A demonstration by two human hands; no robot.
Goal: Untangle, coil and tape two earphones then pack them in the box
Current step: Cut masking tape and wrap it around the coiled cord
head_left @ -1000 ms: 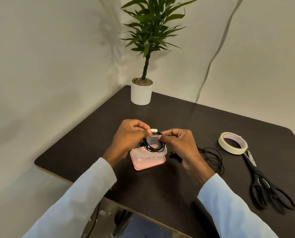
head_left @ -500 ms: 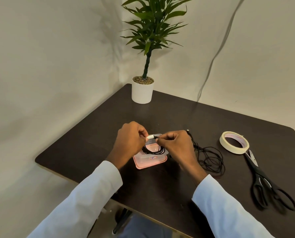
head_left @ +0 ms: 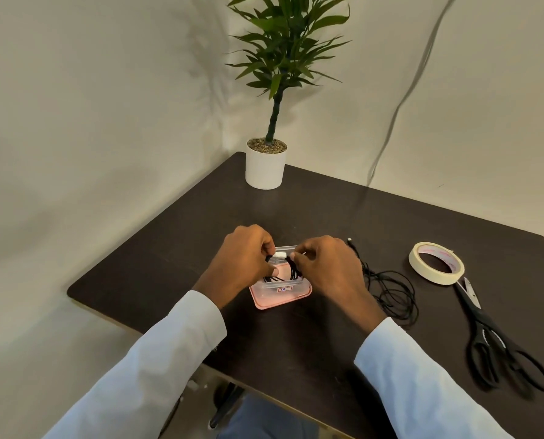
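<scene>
My left hand and my right hand both pinch a coiled black earphone with a strip of white tape around it. They hold it low over a small clear box that rests on its pink lid. The coil dips into the box; my fingers hide much of it. A second black earphone lies in a loose tangle on the table, just right of my right wrist.
A roll of masking tape lies right of the loose earphone. Black scissors lie beyond it near the table's right side. A potted plant stands at the table's back corner. A grey cable hangs on the wall.
Both hands have lowered the taped coil from above the box down into it. The view has shifted slightly.
</scene>
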